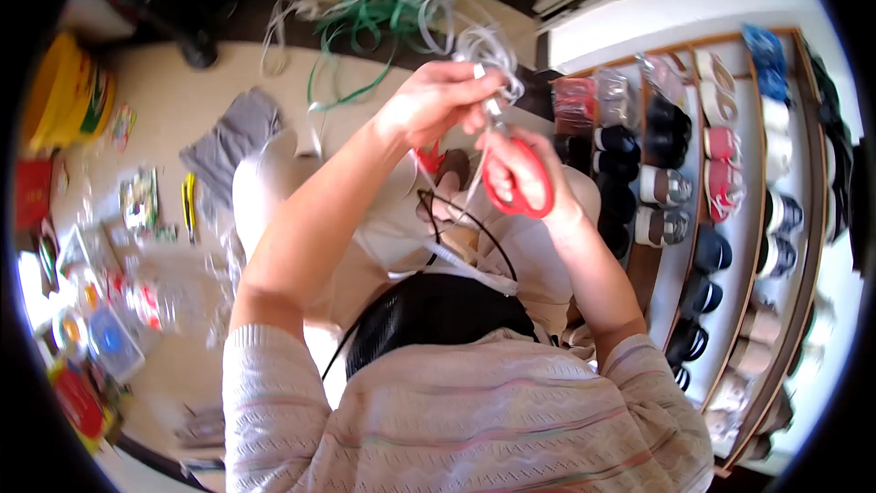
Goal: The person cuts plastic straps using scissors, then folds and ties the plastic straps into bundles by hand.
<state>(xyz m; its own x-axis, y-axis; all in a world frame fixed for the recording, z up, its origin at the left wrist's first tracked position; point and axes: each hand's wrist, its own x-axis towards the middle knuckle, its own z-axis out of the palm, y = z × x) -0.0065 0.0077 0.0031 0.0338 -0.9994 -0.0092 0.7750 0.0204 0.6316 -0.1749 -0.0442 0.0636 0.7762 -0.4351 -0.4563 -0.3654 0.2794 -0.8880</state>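
The left hand (447, 102) pinches the white strips (491, 47), seemingly to steady them near the scissors (549, 181) that the right hand (518, 170) grips.

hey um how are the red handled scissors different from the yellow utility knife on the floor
Colour: the scissors have red handles, while the utility knife is yellow with dark parts.
Place: the scissors are held up in the right hand; the knife lies on the floor to the person's left.
View: fingers partly cover the scissors, whereas no hand covers the knife.
Shared: both look like handheld cutting tools.
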